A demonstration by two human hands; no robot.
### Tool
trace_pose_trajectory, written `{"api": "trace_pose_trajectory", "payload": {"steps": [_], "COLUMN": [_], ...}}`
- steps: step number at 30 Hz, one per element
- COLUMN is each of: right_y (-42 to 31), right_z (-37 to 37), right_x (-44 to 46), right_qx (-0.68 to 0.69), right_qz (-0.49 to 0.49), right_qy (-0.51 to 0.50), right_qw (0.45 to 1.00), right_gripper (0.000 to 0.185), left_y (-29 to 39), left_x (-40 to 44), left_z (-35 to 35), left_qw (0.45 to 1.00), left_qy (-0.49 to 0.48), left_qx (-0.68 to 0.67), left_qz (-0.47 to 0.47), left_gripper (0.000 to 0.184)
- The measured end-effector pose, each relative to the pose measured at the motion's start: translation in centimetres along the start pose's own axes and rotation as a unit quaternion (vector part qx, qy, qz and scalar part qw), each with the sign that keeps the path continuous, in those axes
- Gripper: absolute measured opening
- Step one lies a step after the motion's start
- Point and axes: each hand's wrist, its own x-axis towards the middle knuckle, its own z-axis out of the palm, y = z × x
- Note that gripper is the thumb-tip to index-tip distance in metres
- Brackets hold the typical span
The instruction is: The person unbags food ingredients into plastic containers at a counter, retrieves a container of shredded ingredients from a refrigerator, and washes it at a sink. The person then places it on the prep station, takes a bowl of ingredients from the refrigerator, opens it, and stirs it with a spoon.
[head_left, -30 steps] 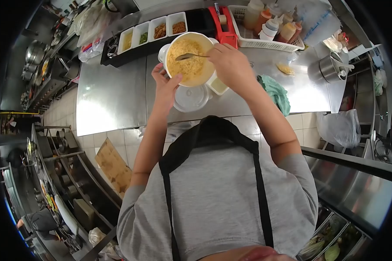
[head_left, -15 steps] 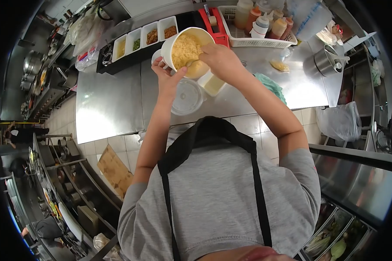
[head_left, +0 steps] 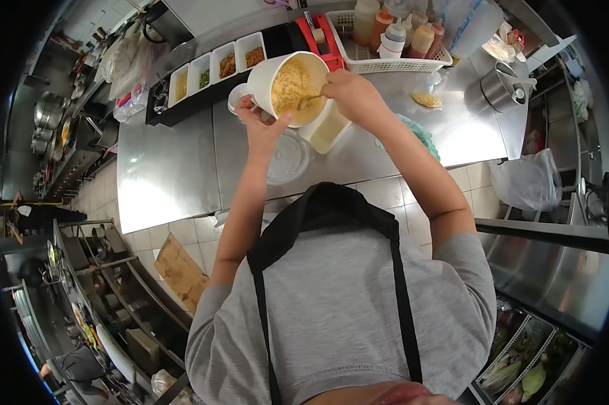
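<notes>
My left hand (head_left: 260, 128) grips a white tub (head_left: 260, 79) by its lower side, tilting its mouth toward me. Inside is a crumbly yellow food (head_left: 292, 79). My right hand (head_left: 353, 96) is closed on a spoon (head_left: 308, 100), whose bowl dips into the food; most of the handle is hidden by the fingers. Under the tub's mouth, on the steel table, stands a small rectangular container (head_left: 330, 129) with pale contents. A round clear lid (head_left: 288, 160) lies beside it, near my left wrist. Another white round piece (head_left: 237, 98) shows behind my left fingers.
A black holder (head_left: 172, 116) with white bins of toppings runs along the back left. Behind my right hand are a red tray (head_left: 333, 44) and a white basket (head_left: 399, 65) of squeeze bottles. A green cloth (head_left: 419, 135), a small bag (head_left: 426, 99) and a metal pot (head_left: 499, 91) lie rightward.
The spoon has moved within the tub, and its bowl now shows against the food. My right hand has shifted slightly right. The tub sits a little lower and further right in view.
</notes>
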Motion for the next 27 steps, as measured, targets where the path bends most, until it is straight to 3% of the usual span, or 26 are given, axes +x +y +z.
{"api": "trace_pose_trajectory", "payload": {"steps": [2, 6, 11, 15, 27], "right_y": [0.1, -0.9, -0.8, -0.4, 0.3], "right_z": [-0.5, -0.6, 1.4, 1.6, -0.4], "right_x": [0.4, 1.8, 0.7, -0.3, -0.7], "right_qx": [-0.035, -0.069, -0.062, -0.043, 0.028], "right_qz": [0.036, 0.090, 0.148, 0.152, 0.080], "right_qy": [0.064, 0.076, -0.003, -0.051, 0.026], "right_qw": [0.997, 0.991, 0.987, 0.986, 0.996], "right_gripper": [0.013, 0.020, 0.016, 0.016, 0.019], "left_y": [-0.1, -0.1, 0.0, -0.5, -0.6], "left_x": [-0.1, -0.3, -0.6, -0.8, -0.3], "left_z": [0.1, 0.4, 1.0, 1.1, 1.2], "left_qw": [1.000, 1.000, 1.000, 1.000, 0.998], "left_qy": [0.004, -0.003, -0.006, -0.002, -0.031], "left_qx": [0.002, 0.009, 0.005, 0.013, 0.045], "left_qz": [-0.011, -0.007, 0.021, 0.018, 0.021], "left_gripper": [0.083, 0.083, 0.083, 0.085, 0.085]}}
